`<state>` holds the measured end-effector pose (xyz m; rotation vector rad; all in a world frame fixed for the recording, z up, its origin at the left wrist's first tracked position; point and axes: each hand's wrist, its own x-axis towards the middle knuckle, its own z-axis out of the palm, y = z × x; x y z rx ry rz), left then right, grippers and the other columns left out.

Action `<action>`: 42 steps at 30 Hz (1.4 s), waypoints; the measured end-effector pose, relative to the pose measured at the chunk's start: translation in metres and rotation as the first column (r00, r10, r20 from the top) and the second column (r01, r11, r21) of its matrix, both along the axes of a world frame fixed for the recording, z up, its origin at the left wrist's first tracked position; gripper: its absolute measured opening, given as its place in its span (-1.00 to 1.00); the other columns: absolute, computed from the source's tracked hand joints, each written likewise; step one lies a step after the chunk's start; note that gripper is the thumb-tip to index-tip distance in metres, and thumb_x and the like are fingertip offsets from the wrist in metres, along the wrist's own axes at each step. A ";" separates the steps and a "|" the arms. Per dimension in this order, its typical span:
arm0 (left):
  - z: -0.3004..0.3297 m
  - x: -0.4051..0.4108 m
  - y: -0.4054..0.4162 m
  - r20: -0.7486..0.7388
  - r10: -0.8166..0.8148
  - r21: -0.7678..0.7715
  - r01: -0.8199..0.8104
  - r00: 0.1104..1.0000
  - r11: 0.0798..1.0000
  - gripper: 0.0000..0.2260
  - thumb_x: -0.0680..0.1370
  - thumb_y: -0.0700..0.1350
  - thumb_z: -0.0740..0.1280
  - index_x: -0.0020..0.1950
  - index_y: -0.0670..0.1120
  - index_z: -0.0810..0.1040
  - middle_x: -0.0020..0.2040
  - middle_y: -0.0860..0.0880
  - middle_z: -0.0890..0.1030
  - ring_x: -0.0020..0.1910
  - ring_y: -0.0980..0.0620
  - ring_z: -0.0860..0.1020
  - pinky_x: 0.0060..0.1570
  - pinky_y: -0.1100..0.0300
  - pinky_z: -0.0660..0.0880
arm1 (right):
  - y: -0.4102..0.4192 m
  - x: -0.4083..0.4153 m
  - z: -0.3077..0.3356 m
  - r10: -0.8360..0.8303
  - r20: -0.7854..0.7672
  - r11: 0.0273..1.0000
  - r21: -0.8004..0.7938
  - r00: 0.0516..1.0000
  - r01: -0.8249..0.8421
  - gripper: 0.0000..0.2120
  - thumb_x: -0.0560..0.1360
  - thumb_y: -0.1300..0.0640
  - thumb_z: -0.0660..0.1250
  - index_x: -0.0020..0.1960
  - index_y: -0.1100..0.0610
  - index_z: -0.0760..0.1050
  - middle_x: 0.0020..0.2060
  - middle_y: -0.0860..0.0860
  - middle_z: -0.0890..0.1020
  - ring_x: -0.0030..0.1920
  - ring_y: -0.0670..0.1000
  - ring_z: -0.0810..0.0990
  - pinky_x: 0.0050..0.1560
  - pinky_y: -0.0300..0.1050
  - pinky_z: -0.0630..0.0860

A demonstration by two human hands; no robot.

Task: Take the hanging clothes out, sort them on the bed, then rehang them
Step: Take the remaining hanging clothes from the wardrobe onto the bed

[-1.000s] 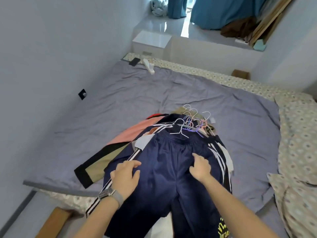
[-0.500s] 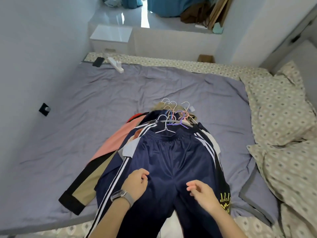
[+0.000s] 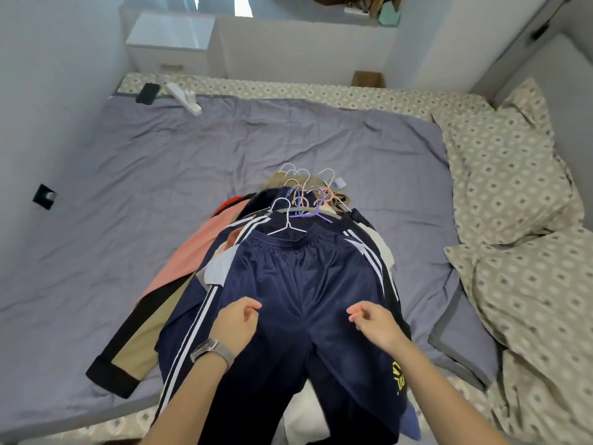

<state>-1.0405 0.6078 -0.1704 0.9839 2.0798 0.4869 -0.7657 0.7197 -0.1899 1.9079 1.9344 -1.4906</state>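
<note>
a grey-purple blanket (image 3: pixel 192 175) is lying spread out and creased. at its far left corner a black phone (image 3: pixel 147 93) and a white power strip (image 3: pixel 184 98) are resting near each other. patterned pillows (image 3: pixel 513 175) are lying along the blanket's right edge. beyond its far edge a white nightstand (image 3: pixel 170 43) and a small cardboard box (image 3: pixel 367 79) are sitting.

Navy shorts (image 3: pixel 298 284) of smooth synthetic cloth with a faint sheen top a pile of garments, white stripes (image 3: pixel 195 319) sewn flat down a navy piece beside them. A salmon-pink garment (image 3: pixel 192 255) looks matt and soft — more like cotton. Thin hangers (image 3: pixel 303 200) appear coated in white, pink and purple, seemingly wire. The grey-lilac sheet (image 3: pixel 167 175) is matt and creased; the patterned pillows (image 3: pixel 507 175) are printed cloth. A metal-looking watch (image 3: pixel 208 348) — dull silver — and a glossy white cabinet (image 3: pixel 170 33) complete the scene.
</note>
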 end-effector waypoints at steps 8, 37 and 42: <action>-0.013 0.032 0.011 0.024 0.299 0.007 -0.300 0.954 0.954 -0.84 0.51 -0.20 0.28 -0.07 0.06 0.57 -0.19 0.07 0.63 -0.16 0.12 0.56 -0.21 0.35 0.38 | 0.102 -0.005 -0.036 0.292 0.126 0.956 -0.019 0.948 -0.292 -0.55 0.50 0.20 0.28 0.37 0.12 0.34 0.16 0.06 0.52 0.10 0.01 0.50 0.10 -0.21 0.40; -0.020 0.048 -0.023 -0.046 0.569 0.022 -0.569 0.821 0.822 -0.80 0.50 -0.26 0.29 -0.04 0.05 0.54 -0.04 0.04 0.61 -0.13 0.18 0.55 -0.10 0.39 0.40 | 0.129 -0.069 -0.062 0.316 0.034 0.899 0.310 0.948 -0.311 -0.46 0.56 -0.21 0.15 -0.43 0.12 0.17 -0.52 -0.01 0.36 -0.44 0.02 0.38 -0.43 -0.10 0.19; -0.004 0.043 -0.019 -0.108 0.571 0.198 -0.546 0.814 0.814 -0.58 0.48 -0.25 0.37 0.32 -0.12 0.40 0.17 -0.04 0.43 0.07 0.02 0.48 0.14 0.05 0.47 | 0.099 -0.040 -0.015 0.484 -0.113 0.858 0.259 0.868 -0.444 -0.45 0.52 -0.20 0.24 -0.44 0.07 0.08 -0.60 -0.07 0.20 -0.52 -0.08 0.20 -0.45 -0.20 0.16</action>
